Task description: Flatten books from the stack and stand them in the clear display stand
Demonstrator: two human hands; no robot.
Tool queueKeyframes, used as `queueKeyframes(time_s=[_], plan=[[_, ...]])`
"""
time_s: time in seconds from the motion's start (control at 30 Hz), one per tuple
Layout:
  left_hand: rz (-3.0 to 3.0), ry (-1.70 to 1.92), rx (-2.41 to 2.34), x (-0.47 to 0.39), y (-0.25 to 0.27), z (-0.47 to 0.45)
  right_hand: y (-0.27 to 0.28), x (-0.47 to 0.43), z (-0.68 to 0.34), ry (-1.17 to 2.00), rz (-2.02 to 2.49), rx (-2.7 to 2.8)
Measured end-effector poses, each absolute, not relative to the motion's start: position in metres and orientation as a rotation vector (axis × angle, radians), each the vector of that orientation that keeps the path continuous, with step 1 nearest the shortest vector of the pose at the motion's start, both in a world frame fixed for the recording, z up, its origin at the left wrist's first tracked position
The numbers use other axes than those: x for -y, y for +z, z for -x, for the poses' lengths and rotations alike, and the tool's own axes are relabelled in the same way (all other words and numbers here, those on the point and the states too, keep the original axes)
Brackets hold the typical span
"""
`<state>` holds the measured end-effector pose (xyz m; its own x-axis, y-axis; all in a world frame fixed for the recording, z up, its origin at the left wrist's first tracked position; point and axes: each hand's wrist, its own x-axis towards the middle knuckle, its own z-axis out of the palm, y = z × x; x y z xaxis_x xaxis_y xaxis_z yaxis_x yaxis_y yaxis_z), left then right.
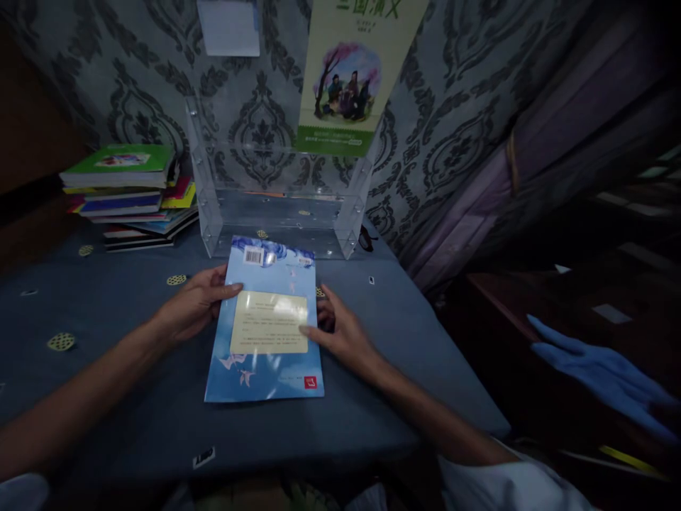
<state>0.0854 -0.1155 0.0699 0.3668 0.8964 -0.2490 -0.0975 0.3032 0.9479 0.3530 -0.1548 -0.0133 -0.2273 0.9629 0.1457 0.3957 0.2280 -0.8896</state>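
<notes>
A thin blue book (269, 372) lies between my hands over the table, its barcode end pointing away from me and a cream text panel in the middle. My left hand (199, 301) grips its left edge, thumb on top and fingers underneath. At the right edge my right hand (343, 330) holds it the same way, thumb resting on the cover near the panel. Just beyond the book stands a clear acrylic rack (207, 206) with several tiers. A green and cream book (340, 106) with a picture of seated figures leans upright on the rack's upper right.
A stack of books (128, 191) sits at the back left. White paper (228, 28) shows at the rack's upper left. Dark glasses (366, 239) lie beside the rack's right foot. A purple curtain (468, 206) hangs at right, and a blue glove (601, 372) shows past the table's right edge.
</notes>
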Motion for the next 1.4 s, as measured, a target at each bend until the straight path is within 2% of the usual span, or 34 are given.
queueKeyframes(time_s=[0.1, 0.13, 0.23, 0.33, 0.43, 0.57, 0.73, 1.03, 1.4], plan=[[-1.228, 0.970, -0.905, 0.116, 0.099, -0.090, 0.022, 0.143, -0.354, 1.182, 1.012, 1.692], [-1.315, 1.045, -0.891, 0.117, 0.109, -0.089, 0.035, 0.139, -0.355, 1.104, 0.971, 1.691], [-1.661, 1.234, -0.902, 0.117, 0.130, -0.078, 0.065, 0.129, -0.360, 0.605, 0.998, 1.729], [-2.150, 1.009, -0.833, 0.116, 0.125, -0.057, 0.061, 0.123, -0.365, 0.239, 0.934, 1.830], [-2.545, 0.758, -0.609, 0.118, 0.090, -0.041, 0.029, 0.121, -0.368, 0.129, 0.804, 2.015], [-2.737, 0.372, -0.622, 0.131, 0.039, -0.036, -0.011, 0.124, -0.372, 0.105, 0.723, 2.231], [-2.812, 0.163, -0.704, 0.144, 0.031, -0.038, -0.017, 0.126, -0.375, 0.108, 0.778, 2.323], [-2.713, 0.245, -1.139, 0.108, 0.017, -0.016, -0.014, 0.134, -0.377, 0.365, 1.014, 2.225], [-2.742, 0.237, -1.065, 0.069, 0.018, -0.064, -0.008, 0.140, -0.369, 0.427, 1.060, 2.158]])
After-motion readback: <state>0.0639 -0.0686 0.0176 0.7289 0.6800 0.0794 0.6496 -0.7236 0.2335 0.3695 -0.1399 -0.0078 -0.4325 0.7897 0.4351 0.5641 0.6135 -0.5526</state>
